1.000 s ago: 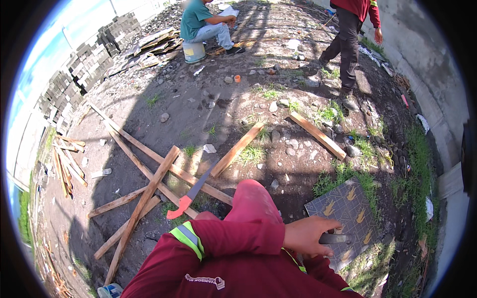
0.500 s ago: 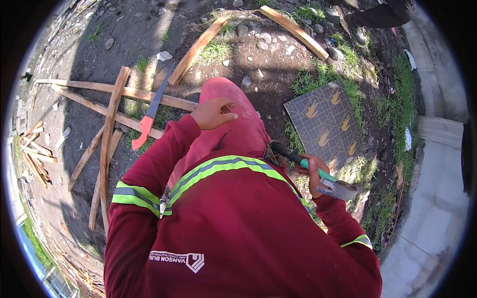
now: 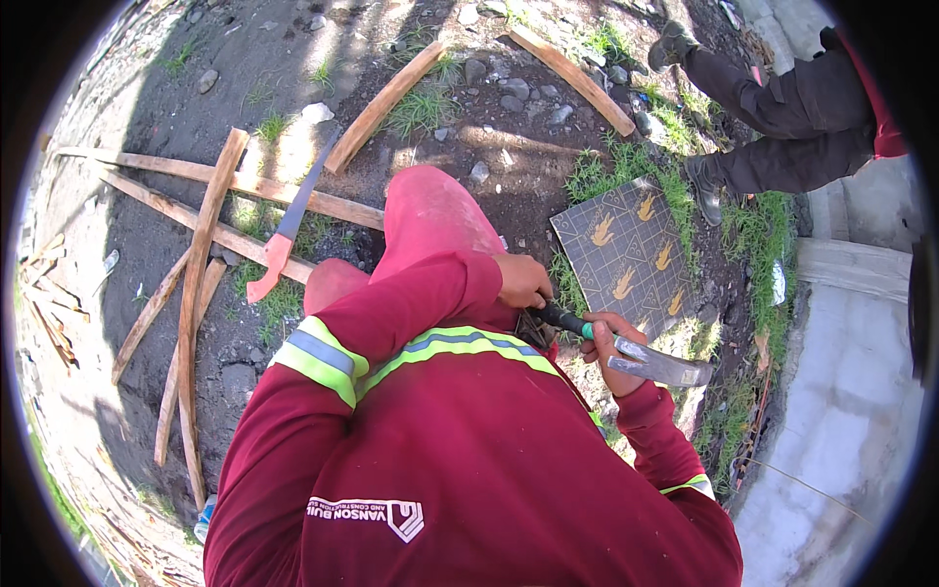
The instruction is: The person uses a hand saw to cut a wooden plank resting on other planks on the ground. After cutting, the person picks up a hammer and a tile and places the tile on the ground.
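Note:
A hammer with a black and green handle lies across my right side at the waist, its metal head pointing right. My right hand is wrapped round the handle close to the head. At the other end of the handle, by my hip, is my left hand, its fingers curled down. Whether they grip the handle end or something at the belt is hidden. A handsaw with a red handle rests on the timber to my left, beyond my bent knee.
Long wooden strips cross on the ground at left. Two shorter wooden pieces lie ahead. A dark patterned panel lies at right, near a concrete ledge. Another person's legs are at the upper right.
My left hand has moved from above my knee, rightward and down to the hammer's handle end. The hammer stays in my right hand. The other person's legs show more fully.

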`<state>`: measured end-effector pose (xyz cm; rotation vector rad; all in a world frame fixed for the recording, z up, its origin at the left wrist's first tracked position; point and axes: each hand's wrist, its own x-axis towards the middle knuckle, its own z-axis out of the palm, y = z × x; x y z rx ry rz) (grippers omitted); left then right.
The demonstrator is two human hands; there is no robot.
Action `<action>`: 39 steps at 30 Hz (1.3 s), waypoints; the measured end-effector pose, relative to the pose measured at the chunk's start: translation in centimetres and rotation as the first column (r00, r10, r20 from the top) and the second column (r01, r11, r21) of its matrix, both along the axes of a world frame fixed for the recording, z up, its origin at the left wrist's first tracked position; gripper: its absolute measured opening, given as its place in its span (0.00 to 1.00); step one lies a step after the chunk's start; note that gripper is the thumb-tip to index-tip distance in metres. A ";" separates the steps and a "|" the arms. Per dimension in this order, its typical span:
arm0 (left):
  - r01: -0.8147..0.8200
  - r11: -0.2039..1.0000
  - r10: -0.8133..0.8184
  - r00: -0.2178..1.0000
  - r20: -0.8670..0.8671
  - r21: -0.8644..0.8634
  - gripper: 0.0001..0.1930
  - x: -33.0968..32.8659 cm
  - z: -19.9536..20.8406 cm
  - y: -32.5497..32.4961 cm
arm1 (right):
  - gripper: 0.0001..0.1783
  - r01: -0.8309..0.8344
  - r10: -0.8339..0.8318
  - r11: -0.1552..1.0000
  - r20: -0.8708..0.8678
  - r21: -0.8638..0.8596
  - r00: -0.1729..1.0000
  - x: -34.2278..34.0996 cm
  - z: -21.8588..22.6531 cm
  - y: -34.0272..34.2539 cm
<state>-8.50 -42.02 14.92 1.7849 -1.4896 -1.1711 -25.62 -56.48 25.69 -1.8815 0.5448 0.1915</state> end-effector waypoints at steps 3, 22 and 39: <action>-0.059 0.998 0.059 0.997 -0.042 -0.005 0.14 -0.6 -2.0 -0.3 | 0.17 -0.185 0.186 0.981 0.008 -0.059 0.982 -0.3 0.4 -0.7; 0.084 0.972 -0.132 0.967 0.218 0.219 0.15 -3.1 -3.1 -3.1 | 0.15 -0.576 0.638 0.672 -0.030 -0.465 0.769 1.1 0.6 -2.2; 0.058 0.970 -0.119 0.961 0.251 0.236 0.13 -3.1 -3.3 -3.3 | 0.17 -0.133 -0.114 0.892 0.500 0.432 0.858 -1.1 -1.1 1.0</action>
